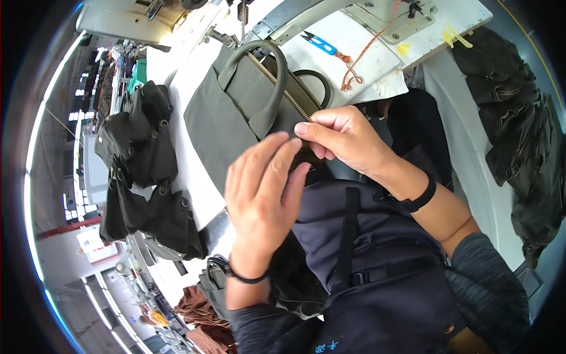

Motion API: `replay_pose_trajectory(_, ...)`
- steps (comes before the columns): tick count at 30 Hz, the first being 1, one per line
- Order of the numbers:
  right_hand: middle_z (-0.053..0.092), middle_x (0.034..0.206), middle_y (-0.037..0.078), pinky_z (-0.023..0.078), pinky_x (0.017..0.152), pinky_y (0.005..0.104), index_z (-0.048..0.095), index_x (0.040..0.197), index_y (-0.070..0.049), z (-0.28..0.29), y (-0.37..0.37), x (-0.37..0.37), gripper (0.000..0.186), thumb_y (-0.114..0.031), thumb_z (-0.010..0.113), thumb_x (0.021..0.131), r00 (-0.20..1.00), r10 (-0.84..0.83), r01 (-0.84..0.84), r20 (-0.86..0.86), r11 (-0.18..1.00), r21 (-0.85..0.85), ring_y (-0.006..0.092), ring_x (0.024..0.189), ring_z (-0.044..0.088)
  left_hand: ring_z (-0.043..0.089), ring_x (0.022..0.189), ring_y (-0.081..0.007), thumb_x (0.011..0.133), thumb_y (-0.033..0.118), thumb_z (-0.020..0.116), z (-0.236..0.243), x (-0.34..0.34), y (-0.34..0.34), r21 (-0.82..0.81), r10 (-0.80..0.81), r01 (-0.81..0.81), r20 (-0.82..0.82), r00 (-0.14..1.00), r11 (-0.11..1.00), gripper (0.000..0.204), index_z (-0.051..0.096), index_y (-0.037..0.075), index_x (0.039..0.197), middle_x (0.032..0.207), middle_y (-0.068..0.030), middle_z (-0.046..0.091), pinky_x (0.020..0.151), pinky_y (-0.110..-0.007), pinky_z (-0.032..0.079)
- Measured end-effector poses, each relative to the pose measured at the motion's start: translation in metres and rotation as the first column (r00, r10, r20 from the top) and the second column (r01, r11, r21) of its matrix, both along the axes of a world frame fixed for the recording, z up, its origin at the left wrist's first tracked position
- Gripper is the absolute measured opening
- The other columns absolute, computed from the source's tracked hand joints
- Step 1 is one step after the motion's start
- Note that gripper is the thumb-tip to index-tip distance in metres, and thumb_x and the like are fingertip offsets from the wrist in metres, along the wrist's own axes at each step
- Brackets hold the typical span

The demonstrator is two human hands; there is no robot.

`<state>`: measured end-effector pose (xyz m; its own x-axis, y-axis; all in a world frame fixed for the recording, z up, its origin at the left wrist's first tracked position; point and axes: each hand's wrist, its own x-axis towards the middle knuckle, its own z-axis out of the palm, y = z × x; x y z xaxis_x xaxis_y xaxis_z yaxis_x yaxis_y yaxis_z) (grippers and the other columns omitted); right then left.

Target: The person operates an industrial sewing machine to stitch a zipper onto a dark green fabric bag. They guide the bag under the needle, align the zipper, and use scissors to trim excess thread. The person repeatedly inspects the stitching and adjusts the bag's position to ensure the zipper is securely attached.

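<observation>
A dark olive fabric handbag (pixel 227 127) with rounded handles lies on the white table under my hands. A brass-toothed zipper (pixel 277 81) runs along its top opening. My right hand (pixel 352 140) is at the zipper's near end, thumb and forefinger pinched together; whatever sits between them is too small to make out. Just left of it, my left hand (pixel 259 192) hovers over the bag's near edge, its fingers stretched out and the thumb apart. No object shows in the left hand. The part of the bag beneath both hands is partly hidden.
Blue-handled thread snips (pixel 321 43) and an orange cord (pixel 356 74) lie on the sewing machine's white table (pixel 377 76). More dark bags (pixel 138 141) are piled at the left. Dark bag pieces (pixel 513 118) hang over the right side. Brown fabric (pixel 203 315) lies at the lower left.
</observation>
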<state>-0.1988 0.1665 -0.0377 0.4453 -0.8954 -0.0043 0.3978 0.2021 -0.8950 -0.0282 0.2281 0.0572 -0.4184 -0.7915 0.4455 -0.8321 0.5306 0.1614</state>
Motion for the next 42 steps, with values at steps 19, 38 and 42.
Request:
replay_pose_trajectory(19,0.054,0.066,-0.004,0.041,0.061,0.0237,0.060,0.076,-0.005,-0.002,0.009,0.014,0.036,-0.021,0.062,0.109,0.991,-0.087,0.094,0.106,0.994,-0.056,0.0022,0.063,0.046,0.063,0.124,-0.0338,0.086,0.032,0.086,0.037,0.082,-0.020,-0.367,0.488,-0.356,0.382,0.785,0.859,0.046,0.072,0.003,0.120,0.134,-0.0151,0.066,0.107,-0.047,0.048)
replay_pose_trajectory(38,0.058,0.070,-0.001,0.042,0.056,0.0229,0.063,0.080,-0.004,0.013,0.013,0.016,0.035,-0.021,0.060,0.110,0.955,-0.079,0.058,0.287,0.995,0.082,0.0040,0.063,0.052,0.057,0.137,-0.0287,0.105,0.067,0.038,-0.011,0.004,-0.031,0.022,0.234,-0.240,0.168,0.958,0.970,0.077,0.056,0.010,0.154,0.156,-0.0176,0.055,0.126,-0.050,0.010)
replay_pose_trajectory(42,0.060,0.069,-0.001,0.041,0.054,0.0228,0.062,0.079,-0.003,0.009,0.010,0.019,0.035,-0.020,0.061,0.110,0.965,-0.096,0.082,0.242,0.994,0.068,0.0038,0.061,0.053,0.057,0.137,-0.0264,0.101,0.077,0.037,-0.017,0.007,-0.036,0.054,0.260,-0.269,0.135,0.956,0.962,0.086,0.058,0.011,0.153,0.154,-0.0182,0.056,0.126,-0.049,0.010)
